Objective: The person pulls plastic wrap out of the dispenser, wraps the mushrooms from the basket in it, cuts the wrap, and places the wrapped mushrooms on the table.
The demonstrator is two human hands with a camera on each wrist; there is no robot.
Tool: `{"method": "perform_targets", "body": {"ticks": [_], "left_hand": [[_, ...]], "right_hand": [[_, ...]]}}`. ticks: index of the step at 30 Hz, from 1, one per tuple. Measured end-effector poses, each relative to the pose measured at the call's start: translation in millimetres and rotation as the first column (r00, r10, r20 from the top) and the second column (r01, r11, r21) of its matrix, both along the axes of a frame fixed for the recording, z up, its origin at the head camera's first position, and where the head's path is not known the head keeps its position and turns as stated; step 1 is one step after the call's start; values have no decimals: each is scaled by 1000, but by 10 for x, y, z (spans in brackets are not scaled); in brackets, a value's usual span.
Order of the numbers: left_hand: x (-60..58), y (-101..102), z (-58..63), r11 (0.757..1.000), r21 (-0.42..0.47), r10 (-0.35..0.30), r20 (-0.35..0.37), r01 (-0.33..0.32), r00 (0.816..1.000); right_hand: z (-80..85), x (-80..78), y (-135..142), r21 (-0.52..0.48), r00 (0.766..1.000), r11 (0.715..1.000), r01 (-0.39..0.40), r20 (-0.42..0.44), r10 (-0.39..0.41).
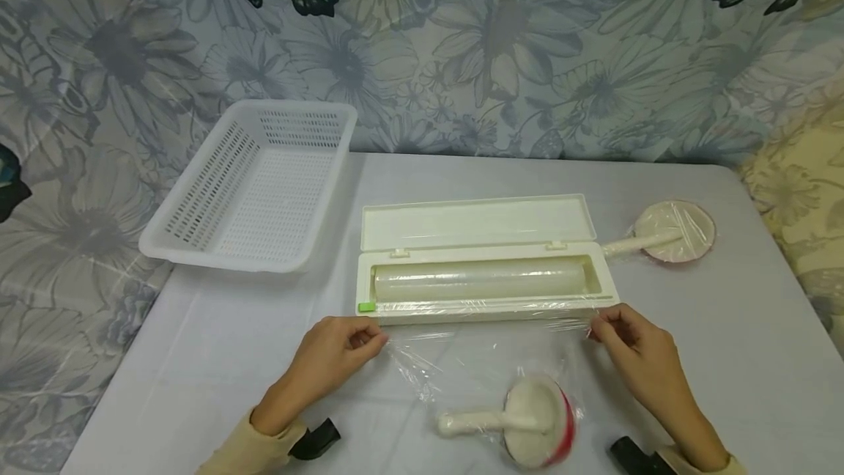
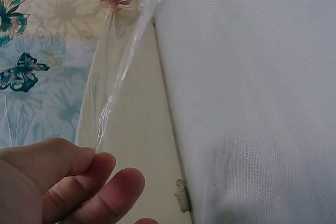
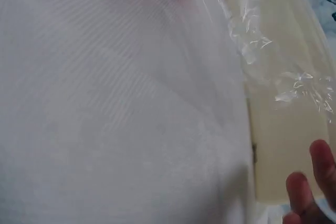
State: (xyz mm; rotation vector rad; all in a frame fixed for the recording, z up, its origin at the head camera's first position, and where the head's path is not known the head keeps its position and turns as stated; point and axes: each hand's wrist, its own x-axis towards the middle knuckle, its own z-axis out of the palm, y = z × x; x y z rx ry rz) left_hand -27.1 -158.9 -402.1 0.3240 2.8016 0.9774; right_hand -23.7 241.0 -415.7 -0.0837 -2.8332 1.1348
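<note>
In the head view my left hand point(image 1: 332, 354) pinches one corner of a thin clear sheet of cling film point(image 1: 484, 347). My right hand point(image 1: 642, 350) pinches the opposite corner. Between them the film stretches along the front edge of a cream cling film dispenser point(image 1: 478, 224), whose lid stands raised over a film roll point(image 1: 481, 281). Nearer to me, under the film, lies a round-headed item point(image 1: 530, 435) with a white handle and a red edge; its exact kind is unclear. The left wrist view shows the film running from my left thumb and fingertip point(image 2: 102, 163).
A white perforated plastic basket point(image 1: 280, 189) stands at the back left. Behind the dispenser's right end lies a second round-headed item point(image 1: 689, 233) with a white handle, wrapped in clear film. A green slider point(image 1: 366, 307) sits at the dispenser's front left. Floral cloth point(image 1: 461, 57) hangs behind the table.
</note>
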Motion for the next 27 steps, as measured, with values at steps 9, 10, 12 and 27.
{"method": "perform_targets", "body": {"ticks": [9, 10, 12, 27], "left_hand": [[-12, -104, 181, 995, -72, 67, -92, -74, 993], [-20, -120, 204, 994, -64, 73, -146, -83, 987], [-43, -150, 237, 995, -41, 76, -276, -90, 958], [-264, -197, 4, 988, 154, 39, -151, -16, 988]], "right_hand": [[-56, 76, 75, 36, 977, 991, -133, 172, 125], [-38, 91, 85, 34, 971, 989, -142, 200, 132], [11, 113, 102, 27, 965, 988, -150, 222, 140], [566, -107, -164, 66, 963, 971, -229, -132, 236]]}}
